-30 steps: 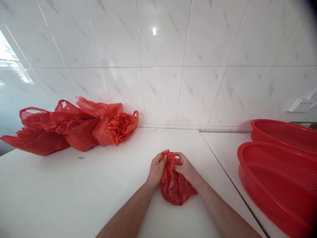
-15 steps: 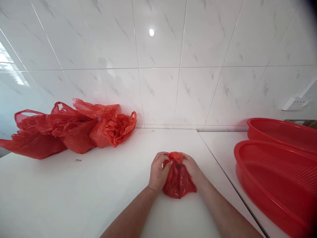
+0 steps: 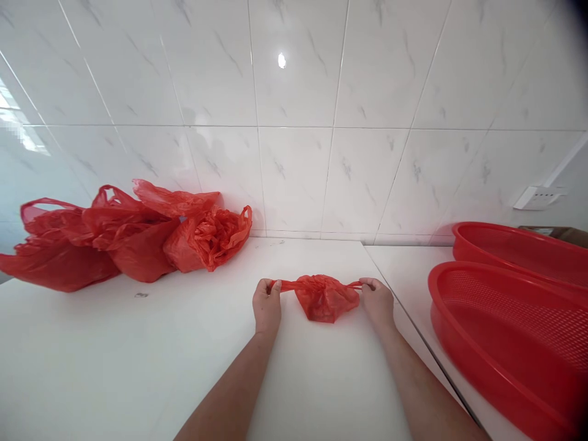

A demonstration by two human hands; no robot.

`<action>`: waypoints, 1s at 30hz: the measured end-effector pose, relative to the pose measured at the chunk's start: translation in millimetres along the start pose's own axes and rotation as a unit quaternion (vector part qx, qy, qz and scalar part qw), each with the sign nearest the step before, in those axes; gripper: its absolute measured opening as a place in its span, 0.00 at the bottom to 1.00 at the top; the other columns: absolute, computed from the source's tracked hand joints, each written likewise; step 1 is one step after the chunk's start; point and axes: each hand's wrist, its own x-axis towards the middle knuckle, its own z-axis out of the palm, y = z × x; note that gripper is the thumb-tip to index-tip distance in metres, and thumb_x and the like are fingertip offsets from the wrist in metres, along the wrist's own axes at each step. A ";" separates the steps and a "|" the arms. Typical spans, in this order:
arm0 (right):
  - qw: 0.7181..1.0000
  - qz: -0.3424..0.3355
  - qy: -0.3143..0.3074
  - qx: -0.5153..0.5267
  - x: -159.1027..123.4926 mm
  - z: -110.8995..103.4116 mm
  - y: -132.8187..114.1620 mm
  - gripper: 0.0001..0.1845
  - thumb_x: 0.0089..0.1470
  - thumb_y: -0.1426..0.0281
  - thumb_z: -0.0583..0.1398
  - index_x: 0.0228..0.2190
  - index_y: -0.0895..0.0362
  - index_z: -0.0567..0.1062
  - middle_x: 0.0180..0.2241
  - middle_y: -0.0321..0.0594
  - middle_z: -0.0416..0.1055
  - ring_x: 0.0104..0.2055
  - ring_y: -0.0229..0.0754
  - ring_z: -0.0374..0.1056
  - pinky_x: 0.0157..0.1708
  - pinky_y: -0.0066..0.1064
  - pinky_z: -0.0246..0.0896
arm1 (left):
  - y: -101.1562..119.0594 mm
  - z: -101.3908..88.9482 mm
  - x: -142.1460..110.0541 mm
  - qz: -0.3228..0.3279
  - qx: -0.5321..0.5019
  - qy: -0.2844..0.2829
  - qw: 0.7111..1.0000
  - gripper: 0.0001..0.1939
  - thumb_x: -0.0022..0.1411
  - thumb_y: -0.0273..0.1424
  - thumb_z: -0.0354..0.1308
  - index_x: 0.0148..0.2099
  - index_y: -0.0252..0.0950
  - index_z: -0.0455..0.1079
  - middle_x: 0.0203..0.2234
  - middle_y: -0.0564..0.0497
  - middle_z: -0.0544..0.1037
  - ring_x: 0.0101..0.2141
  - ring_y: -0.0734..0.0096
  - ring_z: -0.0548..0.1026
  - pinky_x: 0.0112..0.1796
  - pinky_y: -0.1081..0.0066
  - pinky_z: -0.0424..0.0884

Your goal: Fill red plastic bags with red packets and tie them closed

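Observation:
A small red plastic bag (image 3: 325, 300) sits on the white table, its top gathered and crumpled. My left hand (image 3: 267, 307) is closed on one of its handles, which stretches taut out to the left. On the other side, my right hand (image 3: 378, 301) pinches the opposite handle between thumb and fingers. The two handles run nearly level away from the bunched top. What lies inside the bag cannot be made out.
Several filled red plastic bags (image 3: 142, 245) stand in a row against the tiled wall at the left. Two red perforated plastic baskets (image 3: 441, 300) lie at the right, past a seam in the white table (image 3: 160, 367). A wall socket (image 3: 540, 198) is above them.
My hands have moved apart, from cupping the bag's top to pulling its two handles sideways. The bag's top is now drawn together and the bag looks more compact.

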 end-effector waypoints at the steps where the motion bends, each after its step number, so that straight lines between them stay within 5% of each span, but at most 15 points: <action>1: 1.000 -0.008 -0.003 -0.005 -1.0 0.0 -0.7 0.16 0.44 0.64 0.55 0.35 0.55 0.74 0.35 0.40 0.73 0.37 0.46 0.67 0.38 0.36 0.58 | -0.8 -0.9 0.8 0.000 -0.004 0.013 1.000 0.13 0.58 0.43 0.52 0.33 0.38 0.62 0.29 0.53 0.68 0.31 0.69 0.67 0.36 0.67 0.65; 4: 1.000 -0.017 -0.010 -0.014 -3.4 -0.4 -3.5 0.23 0.48 0.57 0.54 0.43 0.55 0.70 0.34 0.40 0.73 0.36 0.45 0.68 0.36 0.35 0.59 | -1.8 -2.6 2.0 0.011 -0.011 0.037 0.999 0.19 0.58 0.43 0.53 0.47 0.39 0.61 0.43 0.47 0.69 0.43 0.64 0.68 0.43 0.64 0.65; 7: 0.998 -0.031 -0.037 -0.032 -12.8 6.9 -7.5 0.24 0.50 0.54 0.52 0.44 0.55 0.70 0.38 0.42 0.72 0.39 0.46 0.68 0.38 0.36 0.59 | -1.0 1.2 -1.7 0.067 0.013 0.028 0.997 0.29 0.58 0.43 0.53 0.59 0.41 0.52 0.56 0.42 0.60 0.55 0.59 0.60 0.51 0.60 0.60; 11: 0.967 -0.166 -0.195 -0.006 -44.5 33.4 -17.9 0.17 0.50 0.62 0.55 0.42 0.51 0.73 0.43 0.39 0.71 0.45 0.46 0.65 0.47 0.37 0.57 | 1.1 13.2 -13.2 0.228 0.117 -0.062 0.965 0.39 0.48 0.40 0.63 0.61 0.43 0.54 0.61 0.42 0.52 0.60 0.52 0.50 0.56 0.53 0.52; 14: 0.928 -0.206 -0.309 0.023 -63.7 48.1 -25.6 0.16 0.51 0.66 0.54 0.41 0.50 0.74 0.41 0.37 0.71 0.45 0.44 0.65 0.48 0.38 0.57 | 0.8 16.8 -19.6 0.247 0.161 -0.187 0.937 0.25 0.48 0.36 0.63 0.51 0.44 0.67 0.52 0.45 0.66 0.53 0.53 0.63 0.51 0.55 0.59; 16: 0.943 -0.152 -0.288 0.064 -64.7 49.4 -26.8 0.17 0.50 0.64 0.56 0.43 0.51 0.72 0.43 0.38 0.71 0.46 0.45 0.65 0.48 0.38 0.58 | -0.9 14.0 -20.2 0.216 0.166 -0.210 0.939 0.14 0.53 0.33 0.58 0.43 0.43 0.71 0.41 0.47 0.73 0.44 0.58 0.69 0.46 0.59 0.63; 19: 0.960 -0.027 -0.225 0.164 -51.8 42.8 -20.7 0.21 0.48 0.59 0.59 0.45 0.52 0.69 0.44 0.40 0.69 0.44 0.45 0.67 0.45 0.38 0.62 | -5.3 3.4 -15.2 0.140 0.139 -0.166 0.966 0.06 0.56 0.32 0.53 0.35 0.41 0.70 0.31 0.50 0.74 0.34 0.65 0.70 0.37 0.65 0.65; 22: 0.942 0.051 -0.223 0.245 -36.5 37.1 -10.3 0.20 0.46 0.57 0.61 0.40 0.53 0.71 0.41 0.42 0.70 0.39 0.44 0.69 0.39 0.36 0.66 | -9.7 -14.7 -3.4 0.058 0.077 -0.096 0.991 0.07 0.57 0.36 0.52 0.33 0.39 0.68 0.25 0.53 0.73 0.27 0.70 0.69 0.31 0.70 0.64; 26: 0.939 0.053 -0.252 0.230 -31.4 36.7 -4.4 0.19 0.44 0.57 0.63 0.37 0.54 0.73 0.37 0.41 0.71 0.38 0.44 0.70 0.37 0.36 0.66 | -12.0 -59.3 16.9 0.032 0.068 0.031 0.997 0.11 0.56 0.39 0.52 0.32 0.36 0.67 0.24 0.52 0.73 0.27 0.70 0.70 0.31 0.71 0.65; 30: 0.952 0.027 -0.269 0.144 -40.0 36.4 -11.7 0.17 0.46 0.59 0.60 0.37 0.55 0.73 0.36 0.41 0.72 0.38 0.45 0.70 0.41 0.38 0.65 | -10.2 -125.1 30.0 0.008 0.117 0.137 0.984 0.13 0.55 0.41 0.52 0.32 0.36 0.67 0.24 0.52 0.73 0.27 0.68 0.70 0.33 0.69 0.65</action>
